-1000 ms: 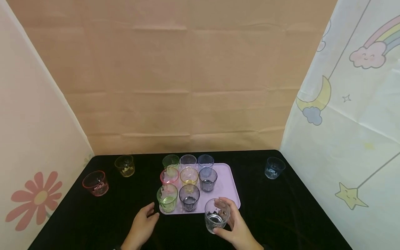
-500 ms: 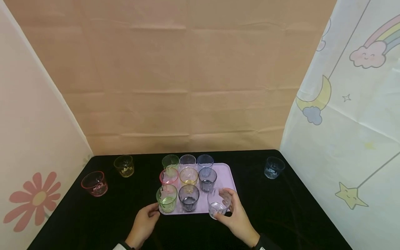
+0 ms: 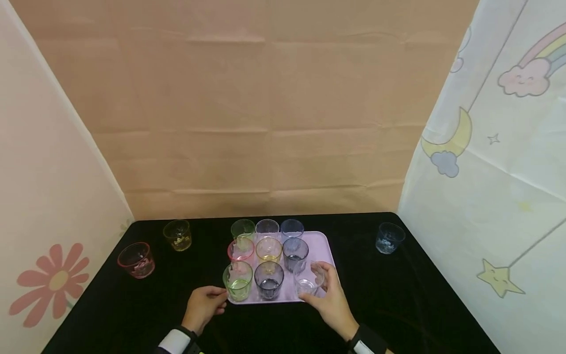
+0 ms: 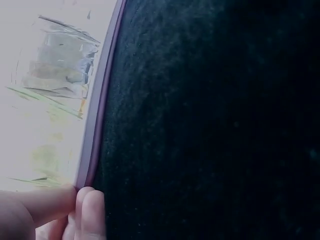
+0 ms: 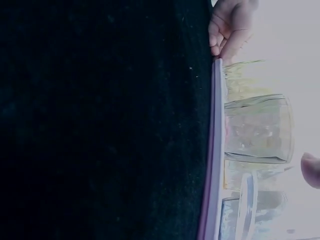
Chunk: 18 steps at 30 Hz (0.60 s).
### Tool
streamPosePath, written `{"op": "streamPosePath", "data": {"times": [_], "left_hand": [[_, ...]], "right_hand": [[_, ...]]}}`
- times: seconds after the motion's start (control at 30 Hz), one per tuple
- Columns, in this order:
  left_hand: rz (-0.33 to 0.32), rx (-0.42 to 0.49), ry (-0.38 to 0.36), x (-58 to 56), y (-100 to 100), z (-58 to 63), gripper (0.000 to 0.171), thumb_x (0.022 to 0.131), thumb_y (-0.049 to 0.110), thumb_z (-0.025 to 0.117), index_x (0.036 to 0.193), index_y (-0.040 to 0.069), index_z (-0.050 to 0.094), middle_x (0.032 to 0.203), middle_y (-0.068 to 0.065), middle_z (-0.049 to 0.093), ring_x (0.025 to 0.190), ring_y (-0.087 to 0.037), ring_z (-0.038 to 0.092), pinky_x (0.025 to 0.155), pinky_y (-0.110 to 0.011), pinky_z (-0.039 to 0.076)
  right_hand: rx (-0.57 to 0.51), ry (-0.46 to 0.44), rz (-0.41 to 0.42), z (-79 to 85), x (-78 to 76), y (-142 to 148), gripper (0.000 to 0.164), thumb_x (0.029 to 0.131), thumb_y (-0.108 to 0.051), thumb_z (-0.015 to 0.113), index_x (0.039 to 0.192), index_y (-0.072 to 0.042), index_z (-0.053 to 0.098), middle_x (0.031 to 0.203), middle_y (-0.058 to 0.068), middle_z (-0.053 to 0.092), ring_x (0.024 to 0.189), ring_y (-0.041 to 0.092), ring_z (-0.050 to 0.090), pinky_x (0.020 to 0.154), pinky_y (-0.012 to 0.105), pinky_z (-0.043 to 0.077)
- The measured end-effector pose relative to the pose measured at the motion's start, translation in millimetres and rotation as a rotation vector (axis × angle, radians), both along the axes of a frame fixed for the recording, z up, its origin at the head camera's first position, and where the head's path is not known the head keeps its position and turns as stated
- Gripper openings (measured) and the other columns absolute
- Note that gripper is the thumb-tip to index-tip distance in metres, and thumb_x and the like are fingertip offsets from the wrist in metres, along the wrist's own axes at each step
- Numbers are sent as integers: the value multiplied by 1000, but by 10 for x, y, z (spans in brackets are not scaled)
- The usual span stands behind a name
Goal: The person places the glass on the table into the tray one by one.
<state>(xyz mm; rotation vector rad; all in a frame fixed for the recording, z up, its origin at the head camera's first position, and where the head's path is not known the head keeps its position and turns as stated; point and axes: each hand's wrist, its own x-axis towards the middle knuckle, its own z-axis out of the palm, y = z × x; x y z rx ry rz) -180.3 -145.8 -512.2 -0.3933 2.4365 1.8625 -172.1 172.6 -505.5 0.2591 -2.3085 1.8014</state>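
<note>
The right hand [image 3: 328,302] grips a colourless tumbler [image 3: 306,284] over the tray's near right part, at the end of the front row. Its thumb lies on the near side and its fingers reach round the right, a hold that leaves the left side free of fingers where a smoky tumbler [image 3: 269,286] stands just beside. Whether the colourless tumbler's base touches the surface is hard to tell; the right wrist view is washed out there.

The left hand [image 3: 205,306] pinches the rim of the lilac tray [image 3: 319,246] at its near left corner, probably to brace it, with the fingers low and just outside the front-row green tumbler [image 3: 239,286].

The tumblers stand upright in close rows, perhaps to save surface: a red-rimmed tumbler [image 3: 240,251], a yellow tumbler [image 3: 268,250] and a blue-grey tumbler [image 3: 295,254] in the middle row, with three more behind. The rows sit toward the left, so a strip of tray shows along its right edge, giving the right hand's fingers some room. The low rim calls for little lift, whereas the blue-grey tumbler limits movement away from the person.

On the black table [image 3: 424,300], a blue tumbler [image 3: 389,240] stands well apart to the right, and another red-rimmed and another yellow one stand well apart to the left.
</note>
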Motion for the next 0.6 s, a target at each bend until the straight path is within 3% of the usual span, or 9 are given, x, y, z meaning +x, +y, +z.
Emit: {"op": "streamPosePath", "data": {"times": [0.6], "left_hand": [[-4, 6, -13, -2, 10, 19, 14, 89, -2, 72, 96, -13, 69, 78, -10, 68, 65, -15, 65, 58, -29, 59]], "right_hand": [[81, -39, -49, -97, -98, -121, 79, 74, -6, 89, 136, -2, 41, 147, 24, 51, 134, 41, 50, 98, 56, 45]]}}
